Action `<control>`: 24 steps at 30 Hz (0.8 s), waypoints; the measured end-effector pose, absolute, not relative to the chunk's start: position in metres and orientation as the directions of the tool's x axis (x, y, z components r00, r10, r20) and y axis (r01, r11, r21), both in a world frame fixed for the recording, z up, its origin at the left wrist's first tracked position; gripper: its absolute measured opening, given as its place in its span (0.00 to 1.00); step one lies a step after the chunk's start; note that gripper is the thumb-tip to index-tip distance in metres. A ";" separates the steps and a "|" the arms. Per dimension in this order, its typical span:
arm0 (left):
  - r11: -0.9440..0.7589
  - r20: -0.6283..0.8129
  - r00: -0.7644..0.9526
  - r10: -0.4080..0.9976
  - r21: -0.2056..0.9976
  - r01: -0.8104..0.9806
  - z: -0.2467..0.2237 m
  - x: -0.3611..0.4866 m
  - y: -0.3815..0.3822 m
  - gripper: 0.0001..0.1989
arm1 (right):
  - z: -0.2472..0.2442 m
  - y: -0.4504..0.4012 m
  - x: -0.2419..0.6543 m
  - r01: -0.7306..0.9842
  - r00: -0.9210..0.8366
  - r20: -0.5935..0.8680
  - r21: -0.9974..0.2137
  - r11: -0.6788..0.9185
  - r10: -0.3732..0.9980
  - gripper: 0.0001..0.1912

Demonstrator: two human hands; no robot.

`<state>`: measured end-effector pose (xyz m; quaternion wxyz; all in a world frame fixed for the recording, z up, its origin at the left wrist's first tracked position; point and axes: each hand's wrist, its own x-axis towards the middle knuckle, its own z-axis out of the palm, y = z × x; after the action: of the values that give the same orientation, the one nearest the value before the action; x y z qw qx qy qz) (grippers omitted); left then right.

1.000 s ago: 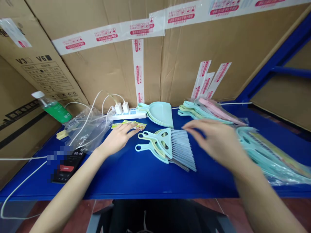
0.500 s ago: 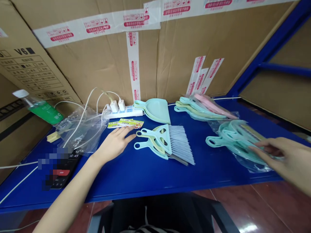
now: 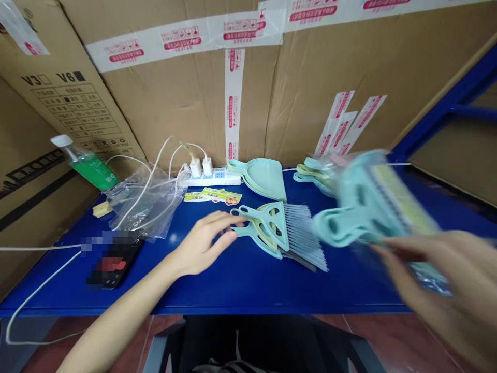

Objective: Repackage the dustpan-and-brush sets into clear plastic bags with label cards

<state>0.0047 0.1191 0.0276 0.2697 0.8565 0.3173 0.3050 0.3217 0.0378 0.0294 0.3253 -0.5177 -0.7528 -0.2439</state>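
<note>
My right hand [image 3: 435,274] is closed on a mint-green dustpan and brush set [image 3: 363,202] in a clear plastic bag, lifted above the table and blurred by motion. My left hand [image 3: 209,241] is at the handle ends of a pile of hand brushes [image 3: 267,223], mint and pale yellow with grey-blue bristles. Its fingers are stretched out with the thumb apart; whether they touch the handles I cannot tell. Behind the brushes lies a stack of dustpans [image 3: 264,176], mint on top with pale yellow beneath. More bagged sets [image 3: 316,176] lie at the back right, partly hidden by the lifted one.
Label cards [image 3: 213,196] lie before a white power strip [image 3: 229,177] with plugged-in chargers. Crumpled plastic bags [image 3: 151,199], a green-labelled bottle [image 3: 91,168] and a phone [image 3: 120,264] are on the left. Cardboard [image 3: 174,103] walls the back of the blue table [image 3: 233,287].
My right hand has raised the bagged dustpan and brush set off the table and moved it leftward. My left hand has shifted from beside the label cards to the brush handles.
</note>
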 end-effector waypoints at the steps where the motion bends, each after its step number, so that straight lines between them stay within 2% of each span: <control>1: -0.529 0.279 0.625 0.729 0.810 0.254 0.028 0.007 0.115 0.26 | 0.034 0.043 0.301 0.886 -0.382 0.746 0.127 0.446 0.546 0.03; 2: -0.367 0.203 0.655 0.728 0.922 0.122 0.027 0.010 0.112 0.31 | 0.037 0.049 0.282 0.819 -0.492 0.727 0.201 0.537 0.479 0.08; 3: -0.188 0.136 0.689 0.712 0.982 0.001 0.026 0.013 0.109 0.36 | 0.038 0.057 0.265 0.749 -0.574 0.700 0.240 0.617 0.425 0.14; 5: 0.115 0.028 0.711 0.702 0.982 -0.152 0.022 0.017 0.107 0.42 | 0.034 0.072 0.238 0.674 -0.652 0.664 0.286 0.681 0.366 0.20; 8: 0.302 -0.117 0.586 0.802 0.926 -0.228 0.016 0.023 0.108 0.34 | 0.027 0.092 0.219 0.615 -0.705 0.639 0.335 0.714 0.307 0.21; 10: 0.353 -0.183 0.509 0.841 0.899 -0.259 0.012 0.025 0.108 0.28 | 0.028 0.102 0.221 0.561 -0.743 0.598 0.312 0.767 0.299 0.21; 13: 0.385 -0.212 0.464 0.860 0.867 -0.318 0.009 0.027 0.108 0.24 | 0.034 0.117 0.239 0.535 -0.744 0.563 0.182 0.825 0.359 0.15; 16: 0.354 -0.192 0.424 0.885 0.869 -0.347 0.011 0.027 0.106 0.21 | 0.037 0.129 0.266 0.638 -0.646 0.610 0.102 0.764 0.459 0.08; 21: 0.307 -0.145 0.419 0.896 0.886 -0.349 0.016 0.026 0.100 0.22 | 0.032 0.145 0.291 0.737 -0.487 0.698 0.006 0.676 0.524 0.13; 24: 0.289 -0.122 0.425 0.897 0.889 -0.355 0.014 0.028 0.097 0.23 | 0.036 0.147 0.290 0.746 -0.452 0.699 -0.044 0.664 0.554 0.09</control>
<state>0.0275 0.0970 0.0145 0.7341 0.4166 0.3251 0.4263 0.2901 0.1475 0.0363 0.3530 -0.3866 -0.8411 -0.1361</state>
